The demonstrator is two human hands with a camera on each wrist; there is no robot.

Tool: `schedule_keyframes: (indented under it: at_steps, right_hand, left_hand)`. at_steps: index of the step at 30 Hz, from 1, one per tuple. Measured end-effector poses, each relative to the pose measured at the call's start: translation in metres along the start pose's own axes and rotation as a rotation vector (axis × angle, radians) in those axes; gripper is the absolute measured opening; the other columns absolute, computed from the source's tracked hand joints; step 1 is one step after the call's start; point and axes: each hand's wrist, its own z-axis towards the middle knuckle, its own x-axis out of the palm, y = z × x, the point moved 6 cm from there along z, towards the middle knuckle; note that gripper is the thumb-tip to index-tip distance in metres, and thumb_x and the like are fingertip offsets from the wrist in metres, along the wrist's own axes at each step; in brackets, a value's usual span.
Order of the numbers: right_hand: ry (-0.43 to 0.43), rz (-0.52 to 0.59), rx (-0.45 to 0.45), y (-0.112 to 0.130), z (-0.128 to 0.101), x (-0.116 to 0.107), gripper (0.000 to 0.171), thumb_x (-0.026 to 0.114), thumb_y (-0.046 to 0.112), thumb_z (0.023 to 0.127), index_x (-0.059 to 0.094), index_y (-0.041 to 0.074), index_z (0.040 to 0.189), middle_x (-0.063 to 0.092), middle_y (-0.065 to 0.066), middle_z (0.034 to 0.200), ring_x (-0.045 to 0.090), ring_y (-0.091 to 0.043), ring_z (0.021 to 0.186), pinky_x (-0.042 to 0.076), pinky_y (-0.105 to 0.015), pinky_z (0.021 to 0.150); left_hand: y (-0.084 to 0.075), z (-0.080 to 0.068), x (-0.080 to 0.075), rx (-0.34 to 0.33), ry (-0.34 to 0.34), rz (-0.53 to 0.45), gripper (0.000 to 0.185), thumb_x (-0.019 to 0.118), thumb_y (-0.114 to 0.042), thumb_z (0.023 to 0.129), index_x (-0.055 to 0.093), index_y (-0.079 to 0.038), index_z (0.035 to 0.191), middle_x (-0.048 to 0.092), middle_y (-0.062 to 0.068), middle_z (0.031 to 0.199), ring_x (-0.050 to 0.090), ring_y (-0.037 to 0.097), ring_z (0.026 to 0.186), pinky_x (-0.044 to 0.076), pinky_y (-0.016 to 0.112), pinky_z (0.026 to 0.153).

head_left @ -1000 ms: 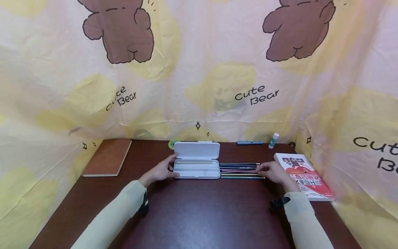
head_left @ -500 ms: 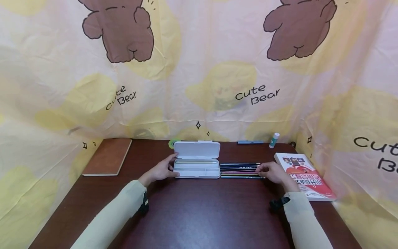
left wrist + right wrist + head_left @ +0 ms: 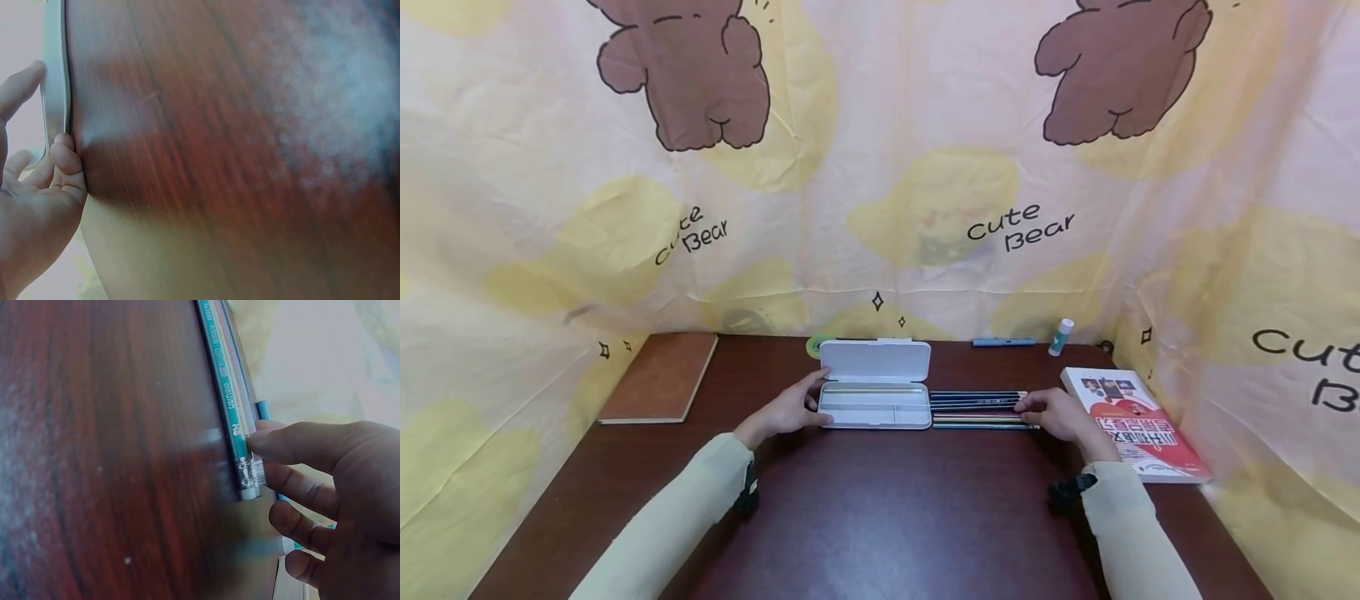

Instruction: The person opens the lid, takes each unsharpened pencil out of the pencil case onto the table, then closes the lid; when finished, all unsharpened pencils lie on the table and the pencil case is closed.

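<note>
A white pencil case (image 3: 859, 417) lies open on the table with its lid raised; a pencil (image 3: 872, 390) lies in its back compartment. My left hand (image 3: 786, 410) holds the case by its left end, thumb at the front corner, a finger up by the lid. In the left wrist view the fingers (image 3: 65, 156) press against the case's side (image 3: 56, 100). Right of the case lie several pencils (image 3: 973, 400) side by side. My right hand (image 3: 1054, 414) pinches a pencil at the eraser end of the row, beside a green pencil (image 3: 228, 400); the fingers partly hide it.
A white and red book (image 3: 1138, 425) lies right of the right hand. A glue stick (image 3: 1061, 338) stands behind it, near a blue pen (image 3: 1003, 342). A brown notebook (image 3: 658, 379) lies at the left. Green tape (image 3: 814, 347) sits behind the case.
My right hand stays at the pencils' ends, its fingers shifting slightly; the pink pencil seen in the row earlier now hardly shows. My left hand keeps its place on the case.
</note>
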Motion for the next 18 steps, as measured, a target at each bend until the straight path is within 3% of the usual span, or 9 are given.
schedule_keyframes:
  at_steps: [10, 18]
  right_hand:
    - [-0.003, 0.031, -0.053, 0.023, 0.001, -0.006, 0.022, 0.069, 0.027, 0.094, 0.074, 0.019, 0.114, 0.070, -0.009, 0.116, 0.057, -0.025, 0.098, 0.048, -0.038, 0.081]
    - [-0.027, 0.062, -0.120, 0.051, 0.010, 0.001, 0.023, 0.067, 0.027, 0.096, 0.073, 0.017, 0.116, 0.070, -0.008, 0.119, 0.057, -0.027, 0.108, 0.047, -0.050, 0.095]
  left_hand:
    - [0.000, 0.000, 0.000, -0.003, -0.004, 0.004, 0.097, 0.082, -0.027, 0.083, 0.023, -0.024, 0.160, 0.049, 0.010, 0.149, 0.054, 0.018, 0.094, 0.045, 0.030, 0.080]
    - [0.000, 0.000, 0.000, -0.009, -0.006, 0.010, 0.096, 0.082, -0.027, 0.084, 0.023, -0.024, 0.160, 0.048, 0.011, 0.151, 0.054, 0.019, 0.096, 0.044, 0.029, 0.080]
